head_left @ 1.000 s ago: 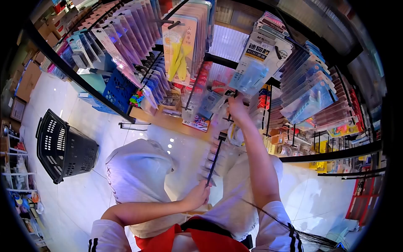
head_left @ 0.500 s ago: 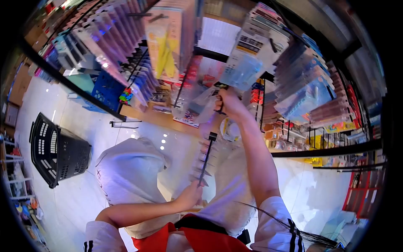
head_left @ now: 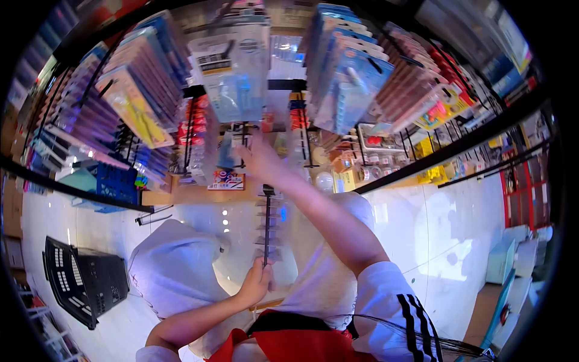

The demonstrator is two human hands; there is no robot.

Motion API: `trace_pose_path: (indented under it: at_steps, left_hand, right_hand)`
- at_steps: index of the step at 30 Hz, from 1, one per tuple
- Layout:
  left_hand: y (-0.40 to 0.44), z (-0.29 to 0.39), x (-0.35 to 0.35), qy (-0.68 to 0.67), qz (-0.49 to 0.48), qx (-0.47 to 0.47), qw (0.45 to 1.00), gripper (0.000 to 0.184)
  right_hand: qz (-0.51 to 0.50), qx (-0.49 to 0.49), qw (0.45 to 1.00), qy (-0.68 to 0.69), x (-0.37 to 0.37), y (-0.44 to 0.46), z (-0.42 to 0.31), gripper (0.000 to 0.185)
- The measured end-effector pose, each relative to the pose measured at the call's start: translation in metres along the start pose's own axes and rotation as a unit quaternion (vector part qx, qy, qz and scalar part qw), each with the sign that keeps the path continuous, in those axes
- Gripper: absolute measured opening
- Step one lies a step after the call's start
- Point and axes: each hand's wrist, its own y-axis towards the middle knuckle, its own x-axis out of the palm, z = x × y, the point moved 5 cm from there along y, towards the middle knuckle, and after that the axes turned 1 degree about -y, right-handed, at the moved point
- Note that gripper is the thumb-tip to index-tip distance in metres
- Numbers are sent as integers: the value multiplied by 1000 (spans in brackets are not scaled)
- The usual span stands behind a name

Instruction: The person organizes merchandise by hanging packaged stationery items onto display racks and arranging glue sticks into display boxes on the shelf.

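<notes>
My left hand (head_left: 258, 282) is closed around the lower end of a black display hook (head_left: 267, 226). The hook points away from me between my knees, with several small clear packs strung along it. My right hand (head_left: 260, 158) reaches into the rack and is smeared by motion, so its fingers are not clear. It is just below a row of white and blue blister packs (head_left: 238, 90), close to a lower rack hook and a hanging clear pack. A small printed red and blue card (head_left: 227, 181) lies on the shelf edge below that hand.
Blue blister packs (head_left: 356, 84) and a yellow-tool pack (head_left: 136, 111) hang either side. A black rack bar (head_left: 446, 145) crosses at right. On the floor at left stands a black shopping basket (head_left: 90, 280); a blue basket (head_left: 117, 184) is under the rack.
The view has turned to the right, so the rack sits further left. My right hand has moved left along the rack. My left hand keeps hold of the display hook, now more upright in view.
</notes>
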Motion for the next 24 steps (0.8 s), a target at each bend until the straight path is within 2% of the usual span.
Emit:
trace_pose_path:
  at_steps: [3,4,7,8,11,12,15,17,18,21,23,24]
  left_hand:
    - [1,1,4,4,-3,-6,1000,12]
    - [1,2,6,6,-5,-10,1000,12]
    - [1,0,9,25,-16,-8,1000,13]
    - [2,1,10,32,-23,-16,999,14]
    - [4,-1,12,28,-16,-27,999,15]
    - [4,-7,12,16,-16,-35,999,15]
    - [6,-10,14,15,-23,-23,999,16]
    - [10,-10,19,5,-30,-34,999,16]
    - [12,-10,21,-3,-32,-40,999,16]
    - [16,-9,27,-4,-39,-52,998,16]
    - [21,-10,30,-2,-34,-59,998,16]
    - [23,-11,32,10,-39,-56,998,16]
  right_hand:
    - [15,-88,994,-62,-42,-33,-13,41]
    - [63,-90,993,-53,-55,-41,-13,22]
    - [36,-43,993,-101,-98,-59,-17,20]
    - [93,-28,986,-139,-110,-64,-11,25]
    - [136,23,961,-238,-152,-72,16,24]
    - [169,42,962,-209,-168,-72,29,22]
    - [305,18,905,-294,-208,-65,54,20]
    - [135,195,929,-284,-211,-53,91,24]
    - [47,281,921,-267,-208,-51,110,27]
    - [-28,304,934,-187,-200,-36,146,25]
    - [-121,117,925,-342,-192,-22,148,25]
    - [-165,16,896,-412,-183,-20,145,25]
